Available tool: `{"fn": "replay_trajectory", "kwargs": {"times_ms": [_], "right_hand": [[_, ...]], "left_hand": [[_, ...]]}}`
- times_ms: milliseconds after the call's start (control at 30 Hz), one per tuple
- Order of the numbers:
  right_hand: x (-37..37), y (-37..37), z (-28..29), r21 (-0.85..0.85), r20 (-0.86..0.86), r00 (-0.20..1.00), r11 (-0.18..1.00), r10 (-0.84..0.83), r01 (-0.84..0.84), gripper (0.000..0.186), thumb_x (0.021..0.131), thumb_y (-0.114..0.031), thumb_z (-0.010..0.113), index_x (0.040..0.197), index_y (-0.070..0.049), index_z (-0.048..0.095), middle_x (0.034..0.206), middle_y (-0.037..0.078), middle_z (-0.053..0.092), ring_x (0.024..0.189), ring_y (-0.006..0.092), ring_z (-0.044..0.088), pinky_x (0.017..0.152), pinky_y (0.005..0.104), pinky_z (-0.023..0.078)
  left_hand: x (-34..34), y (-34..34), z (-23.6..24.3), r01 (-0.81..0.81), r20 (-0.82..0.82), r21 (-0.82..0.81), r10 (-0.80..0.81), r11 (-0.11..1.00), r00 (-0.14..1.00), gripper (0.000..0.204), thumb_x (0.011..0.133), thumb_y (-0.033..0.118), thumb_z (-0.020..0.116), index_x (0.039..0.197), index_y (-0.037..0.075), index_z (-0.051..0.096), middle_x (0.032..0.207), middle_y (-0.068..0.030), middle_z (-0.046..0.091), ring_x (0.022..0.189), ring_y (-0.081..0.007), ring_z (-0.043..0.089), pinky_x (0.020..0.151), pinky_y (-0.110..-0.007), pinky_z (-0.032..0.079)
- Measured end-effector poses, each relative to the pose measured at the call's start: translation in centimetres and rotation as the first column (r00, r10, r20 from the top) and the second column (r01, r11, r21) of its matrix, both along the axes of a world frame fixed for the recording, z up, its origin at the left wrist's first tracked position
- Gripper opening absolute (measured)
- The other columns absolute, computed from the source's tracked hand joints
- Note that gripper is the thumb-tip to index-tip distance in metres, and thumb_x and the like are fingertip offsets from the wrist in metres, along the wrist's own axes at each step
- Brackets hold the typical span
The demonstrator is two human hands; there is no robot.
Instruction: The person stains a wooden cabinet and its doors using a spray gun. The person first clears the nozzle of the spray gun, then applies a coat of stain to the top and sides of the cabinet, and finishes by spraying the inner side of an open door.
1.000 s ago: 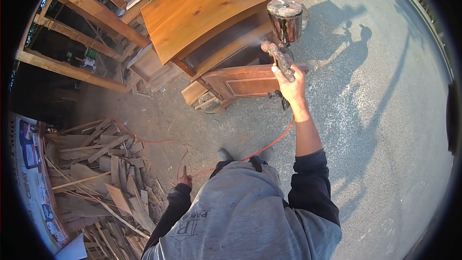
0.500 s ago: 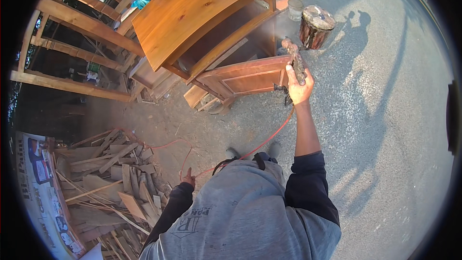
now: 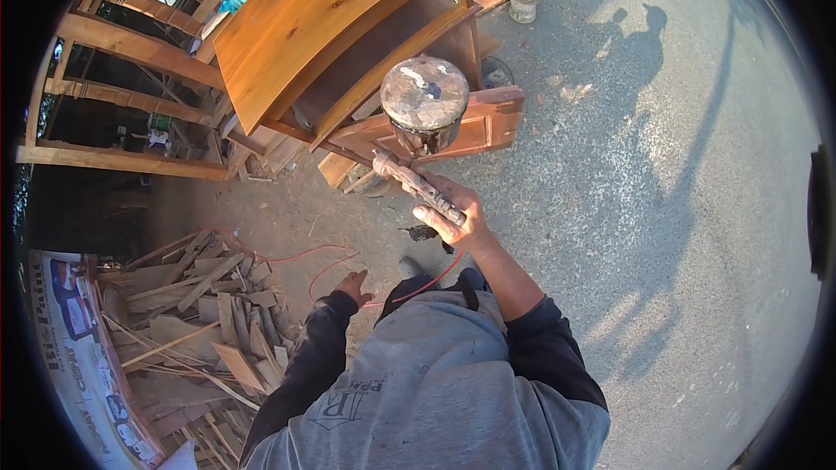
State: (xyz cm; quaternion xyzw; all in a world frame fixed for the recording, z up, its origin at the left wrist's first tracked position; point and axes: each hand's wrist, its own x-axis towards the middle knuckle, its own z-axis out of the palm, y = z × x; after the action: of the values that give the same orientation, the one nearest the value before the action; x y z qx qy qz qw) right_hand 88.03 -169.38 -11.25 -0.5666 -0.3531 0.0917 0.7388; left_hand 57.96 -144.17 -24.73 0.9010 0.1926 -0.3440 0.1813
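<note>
My right hand (image 3: pixel 457 216) is wrapped around the handle of a stained spray gun (image 3: pixel 416 187) in front of my body. A round paint cup (image 3: pixel 424 97), crusted with drips, is joined to the gun's far end. A thin red hose (image 3: pixel 450 274) hangs below that hand and loops toward the left. My left hand (image 3: pixel 353 288) is low beside my waist, fingers apart, close to the hose; nothing shows in it. Beyond the cup stands a varnished wooden cabinet (image 3: pixel 318 13) with an open front. Its reddish panelled door (image 3: pixel 488 126) is partly hidden by the cup.
Scrap wood (image 3: pixel 196 313) is heaped on the left beside a printed banner (image 3: pixel 65 339). A wooden frame (image 3: pixel 131 48) stands at the far left. Near the cabinet's right end is a paint-smeared tin (image 3: pixel 522 2). Rough grey pavement (image 3: pixel 592 209) stretches to the right.
My right hand has brought the spray gun and cup leftward and back toward my body. The mist by the cabinet no longer shows. My left hand has risen slightly and spread its fingers.
</note>
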Motion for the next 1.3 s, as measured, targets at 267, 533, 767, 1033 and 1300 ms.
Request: {"fn": "replay_trajectory", "kwargs": {"times_ms": [267,533,767,1033,1300], "right_hand": [[-0.9,-12.8,3.3,-0.213,-0.127,0.898,0.896,-0.421,0.39,0.051,0.09,-0.023,0.076,0.13,0.007,0.062,0.113,0.019,0.069,0.095,0.027,0.068,0.084,0.036,0.053],[-2.0,-23.5,3.4,-0.319,0.167,0.769,0.704,-0.618,0.635,0.049,0.092,-0.021,0.074,0.129,0.008,0.062,0.113,0.018,0.07,0.097,0.0277,0.068,0.086,0.0382,0.054],[0.2,-23.1,1.7,-0.189,0.088,0.722,0.7,-0.686,0.688,0.049,0.094,-0.017,0.071,0.135,0.007,0.058,0.11,0.012,0.07,0.073,0.0088,0.06,0.06,0.0233,0.049],[7.3,-17.0,-5.1,-0.067,0.188,0.718,0.72,-0.67,0.69,0.049,0.094,-0.012,0.071,0.139,0.003,0.058,0.109,0.01,0.071,0.07,0.0098,0.058,0.056,0.0233,0.046],[9.8,-5.6,-10.8,0.269,-0.253,0.867,0.829,-0.43,0.49,0.027,0.094,-0.008,0.072,0.118,0.002,0.066,0.1,0.006,0.072,0.065,0.0062,0.058,0.051,0.0216,0.045]], "left_hand": [[35.2,-12.4,11.6,0.241,0.653,0.483,-0.529,0.842,0.542,0.083,0.094,0.033,0.064,0.16,0.003,0.024,0.164,-0.021,0.026,0.155,-0.035,0.021,0.128,-0.048,0.014],[42.5,-18.8,13.9,0.179,0.603,0.247,-0.296,0.952,0.741,0.096,0.099,0.067,0.044,0.163,0.006,0.006,0.16,-0.0228,0.037,0.151,-0.0312,0.034,0.128,-0.048,0.009],[27.7,-21.4,13.1,0.355,0.551,0.359,-0.503,0.863,0.665,0.094,0.099,0.065,0.045,0.161,0.001,0.017,0.163,-0.025,0.028,0.152,-0.0321,0.031,0.128,-0.049,0.011],[7.2,-16.0,12.0,0.303,0.688,0.185,-0.344,0.935,0.639,0.112,0.084,0.053,0.076,0.157,-0.009,0.017,0.162,-0.0338,0.022,0.152,-0.0402,0.027,0.127,-0.052,0.015],[-2.1,-7.9,11.4,0.32,0.684,0.144,-0.328,0.936,0.652,0.126,0.072,0.055,0.083,0.159,-0.006,0.016,0.16,-0.0357,0.025,0.152,-0.0473,0.022,0.124,-0.056,0.023]]}}
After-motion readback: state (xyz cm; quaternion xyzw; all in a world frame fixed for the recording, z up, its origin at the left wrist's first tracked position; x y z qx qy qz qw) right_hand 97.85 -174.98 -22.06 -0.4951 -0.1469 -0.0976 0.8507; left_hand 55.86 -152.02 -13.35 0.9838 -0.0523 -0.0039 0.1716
